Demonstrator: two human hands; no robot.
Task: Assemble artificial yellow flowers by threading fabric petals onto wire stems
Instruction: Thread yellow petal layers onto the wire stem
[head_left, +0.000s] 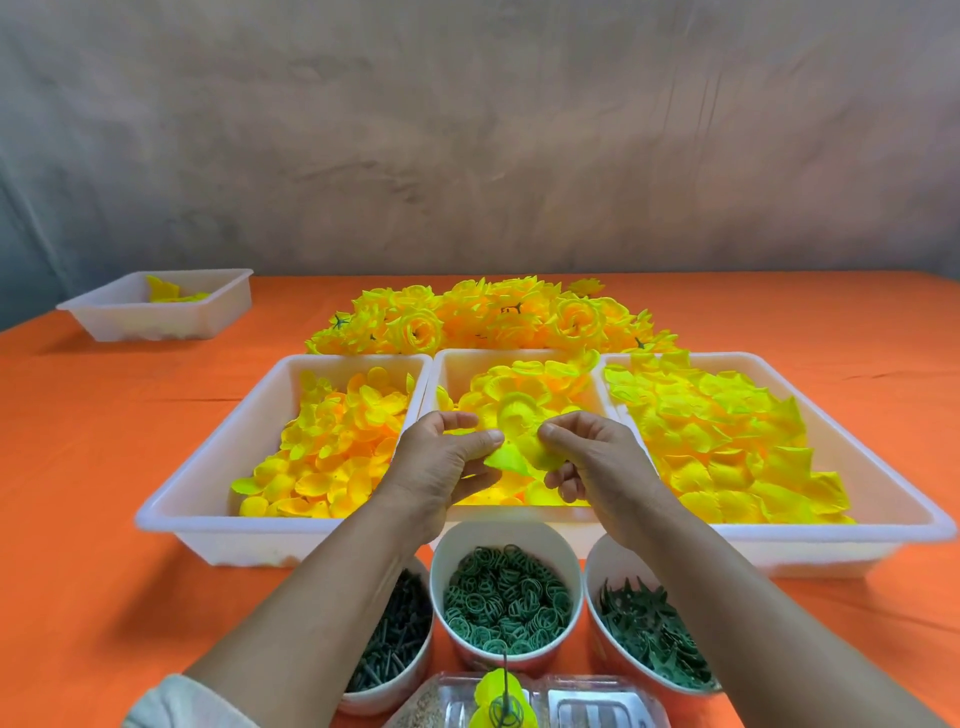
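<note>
Over the middle tray (519, 514) both my hands pinch a yellow fabric petal piece (519, 452). My left hand (441, 467) holds its left side between thumb and fingers. My right hand (597, 462) pinches its right side. A partly built flower on a green wire stem (501, 696) stands upright at the bottom centre, on a clear plastic holder (582, 701). Loose yellow petals fill the left tray (208, 499) and the right tray (883, 519).
Finished yellow flowers (493, 317) lie heaped behind the trays. Three white bowls sit in front: dark green stems (395, 639), green rings (506, 597), green leaf calyxes (649, 634). A small white tray (156, 312) stands far left on the orange tablecloth (104, 519).
</note>
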